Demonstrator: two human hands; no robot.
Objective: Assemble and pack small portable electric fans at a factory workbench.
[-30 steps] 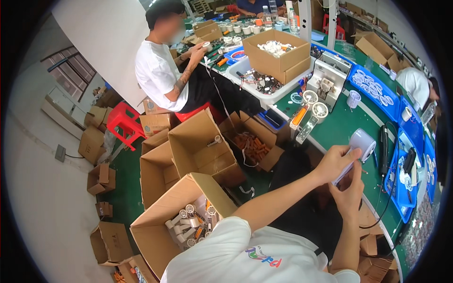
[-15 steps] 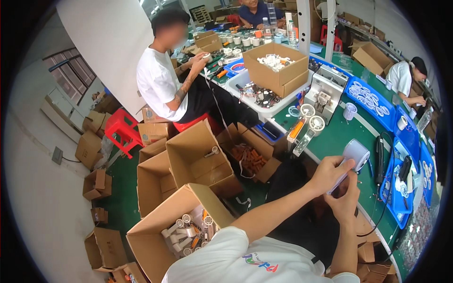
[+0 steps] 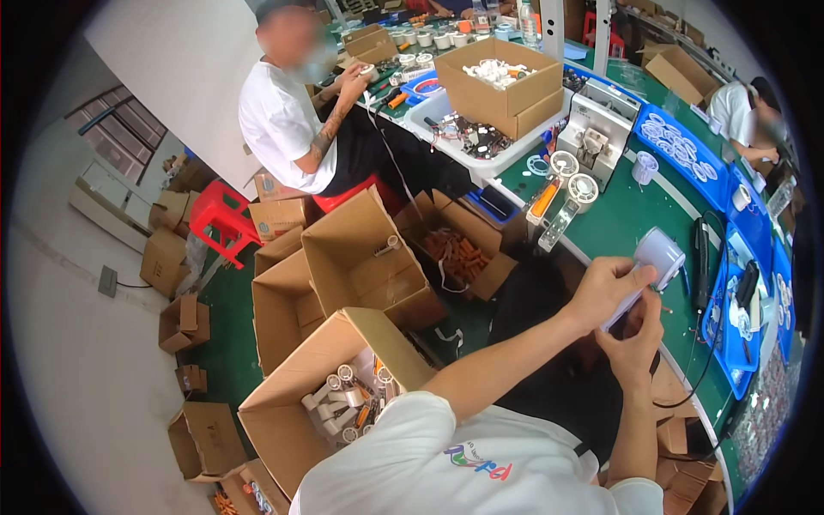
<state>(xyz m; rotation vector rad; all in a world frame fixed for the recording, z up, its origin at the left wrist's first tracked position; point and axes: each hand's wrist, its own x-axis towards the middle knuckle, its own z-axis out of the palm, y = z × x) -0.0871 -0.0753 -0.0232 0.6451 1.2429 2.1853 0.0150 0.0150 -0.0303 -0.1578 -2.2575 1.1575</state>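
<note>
Between my two hands is a white plastic device with a drum-shaped head and a handle, perhaps a small handheld fan body. My left hand is wrapped round it just below the head, thumb on top. Lower down, my right hand grips the handle with bent fingers; most of the handle is hidden by the hands. Two similar units, one an opened unit with an orange cell and one a clear-handled unit, lie on the green bench. A white cup-shaped part stands beyond them.
A grey press-like machine stands behind the units. Blue trays of white rings, a black electric screwdriver and its cable are to the right. Cardboard boxes crowd my left. A co-worker sits at the far left.
The whole view has shifted slightly, with the bench scene sitting a little differently in the picture. Both hands keep their hold on the white device; its head shows a little more side-on.
</note>
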